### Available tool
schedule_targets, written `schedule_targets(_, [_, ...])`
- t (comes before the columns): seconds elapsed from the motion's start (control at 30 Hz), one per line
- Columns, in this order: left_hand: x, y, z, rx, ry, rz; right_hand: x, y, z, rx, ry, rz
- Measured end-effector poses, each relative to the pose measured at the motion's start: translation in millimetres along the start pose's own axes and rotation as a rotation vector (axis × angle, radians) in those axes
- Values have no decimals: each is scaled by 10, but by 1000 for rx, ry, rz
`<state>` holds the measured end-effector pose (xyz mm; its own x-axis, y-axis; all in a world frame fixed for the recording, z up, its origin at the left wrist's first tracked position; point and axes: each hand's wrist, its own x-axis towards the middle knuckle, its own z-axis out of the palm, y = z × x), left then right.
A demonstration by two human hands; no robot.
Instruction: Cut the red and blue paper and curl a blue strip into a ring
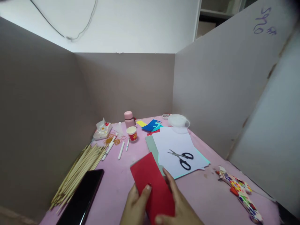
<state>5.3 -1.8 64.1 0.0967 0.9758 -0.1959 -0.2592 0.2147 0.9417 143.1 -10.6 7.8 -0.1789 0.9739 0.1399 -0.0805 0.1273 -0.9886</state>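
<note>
Both hands hold a piece of red paper, which looks folded into a rectangle, above the front of the table. My left hand grips its left side, with the thumb lying on the front face. On the right edge is my right hand, its index finger along the side and its thumb low on the front. Fingers behind the paper are hidden. Just beyond it lie white paper sheets, and black-handled scissors rest on them with the blades slightly apart.
Wooden sticks and a black phone lie at the left. Further back are white markers, a paper cup, a pink bottle and a tissue pack. A colourful glue gun lies right. Grey partitions surround the table.
</note>
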Motion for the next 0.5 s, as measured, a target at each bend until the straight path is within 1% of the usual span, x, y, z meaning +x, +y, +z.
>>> schedule_targets(0.07, [74, 81, -49, -164, -80, -101, -31, -47, -44, 233, -140, 99])
schedule_targets(0.1, [101, 94, -68, -207, -97, -115, -43, -52, -50, 336, -196, 139])
schedule_targets(0.17, [135, 49, -89, -245, -92, -106, -55, -23, -29, 467, -240, 197])
schedule_targets(0.2, [143, -5, -90, -260, -91, -104, -55, 4, -8, 494, -225, 199])
schedule_targets(0.27, [145, -147, -80, -299, -95, -96, -50, 57, 38, 489, -149, 142])
schedule_targets(0.37, [119, -336, -64, -349, -106, -67, -41, 72, 73, 400, -45, 50])
schedule_targets(0.43, [94, -399, -73, -317, -106, -17, -42, 36, 74, 324, -19, 12])
schedule_targets(0.5, [69, -433, -99, -219, -71, 73, -45, -8, 77, 266, -18, -34])
